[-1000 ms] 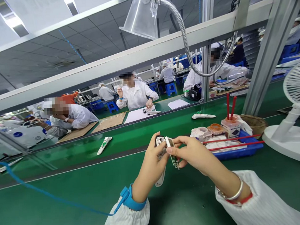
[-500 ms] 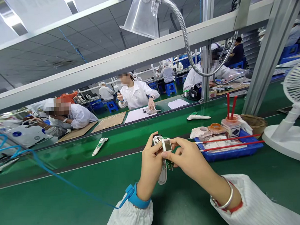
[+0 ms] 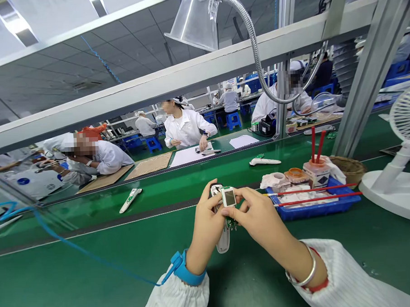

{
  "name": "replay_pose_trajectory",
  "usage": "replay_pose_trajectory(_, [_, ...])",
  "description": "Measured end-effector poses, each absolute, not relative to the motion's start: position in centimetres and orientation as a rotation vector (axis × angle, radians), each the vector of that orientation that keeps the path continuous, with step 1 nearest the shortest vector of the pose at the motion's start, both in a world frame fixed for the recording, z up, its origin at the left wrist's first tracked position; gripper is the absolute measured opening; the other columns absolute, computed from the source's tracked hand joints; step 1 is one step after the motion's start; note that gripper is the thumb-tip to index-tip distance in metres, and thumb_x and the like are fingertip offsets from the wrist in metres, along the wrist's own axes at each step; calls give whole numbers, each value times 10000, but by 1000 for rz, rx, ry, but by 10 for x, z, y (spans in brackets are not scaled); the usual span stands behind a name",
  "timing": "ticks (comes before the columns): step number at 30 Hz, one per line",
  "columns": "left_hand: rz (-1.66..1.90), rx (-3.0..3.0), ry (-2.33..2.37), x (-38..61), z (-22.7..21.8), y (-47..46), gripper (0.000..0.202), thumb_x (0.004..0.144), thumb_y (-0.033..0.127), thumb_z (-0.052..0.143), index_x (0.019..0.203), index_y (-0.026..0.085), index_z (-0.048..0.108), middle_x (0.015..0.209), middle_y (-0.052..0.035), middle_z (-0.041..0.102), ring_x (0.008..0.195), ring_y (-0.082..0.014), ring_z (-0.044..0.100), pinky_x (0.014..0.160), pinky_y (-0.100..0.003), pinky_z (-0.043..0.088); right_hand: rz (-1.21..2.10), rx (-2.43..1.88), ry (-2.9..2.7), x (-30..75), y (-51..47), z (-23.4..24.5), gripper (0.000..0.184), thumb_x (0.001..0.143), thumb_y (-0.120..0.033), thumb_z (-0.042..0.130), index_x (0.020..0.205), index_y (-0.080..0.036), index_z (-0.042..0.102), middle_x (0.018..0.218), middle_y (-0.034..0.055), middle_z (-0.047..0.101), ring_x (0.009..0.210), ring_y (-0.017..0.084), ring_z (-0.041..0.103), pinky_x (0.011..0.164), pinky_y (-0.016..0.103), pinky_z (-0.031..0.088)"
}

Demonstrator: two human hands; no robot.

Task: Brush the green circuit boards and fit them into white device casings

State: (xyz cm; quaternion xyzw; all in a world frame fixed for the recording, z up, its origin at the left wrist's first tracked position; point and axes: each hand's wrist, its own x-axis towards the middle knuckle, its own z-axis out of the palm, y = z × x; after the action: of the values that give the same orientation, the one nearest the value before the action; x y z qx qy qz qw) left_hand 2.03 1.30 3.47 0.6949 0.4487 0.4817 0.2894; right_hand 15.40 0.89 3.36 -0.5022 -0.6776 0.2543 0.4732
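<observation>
My left hand (image 3: pixel 210 223) is closed around a long white plastic device housing (image 3: pixel 223 243), whose rounded lower end points down toward me. In front of its upper part sits a small white-framed display screen (image 3: pixel 229 197), pinched at its right edge by the thumb and fingers of my right hand (image 3: pixel 258 210). A green circuit board (image 3: pixel 231 223) with short pins or wire ends shows below the screen. My fingers hide how the board, screen and housing join. A blue wrist strap (image 3: pixel 189 272) with a cord is on my left wrist.
On the green belt lie one white device (image 3: pixel 130 201) at left and another (image 3: pixel 264 161) at right. A blue tray (image 3: pixel 316 210) with jars and red-handled brushes stands right, beside a white fan (image 3: pixel 393 181). A lamp (image 3: pixel 195 22) hangs above. Co-workers sit across the belt.
The devices on the belt have slid a little to the left. Across the belt, a co-worker has lowered a raised hand. My hands have barely moved, with the screen tilted slightly.
</observation>
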Motion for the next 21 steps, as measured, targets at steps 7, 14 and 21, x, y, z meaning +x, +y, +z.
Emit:
replay_pose_trajectory(7, [1235,1156,833,18,46,8,566,800,157,538,1332,312,421,1448,-23,356,1174,-240,491,881,-306,453,662,-1249,-1603,158,9,38,439,712,-329,687,1120,-211,574,866,13,602,512,115,557,540,284,462])
replay_pose_trajectory(14, [1349,980,707,18,47,11,569,827,190,578,1332,362,379,1445,-5,356,1162,-188,498,886,-288,467,651,-1208,-1569,161,8,38,488,686,-297,717,1145,-227,567,813,-6,625,590,138,606,569,284,494])
replay_pose_trajectory(21, [1276,1039,670,24,44,15,207,881,224,502,1022,110,602,948,-95,648,834,-164,611,739,-267,495,534,-1159,-1562,156,7,34,480,667,-219,745,1123,-179,600,823,26,650,705,168,611,643,303,525])
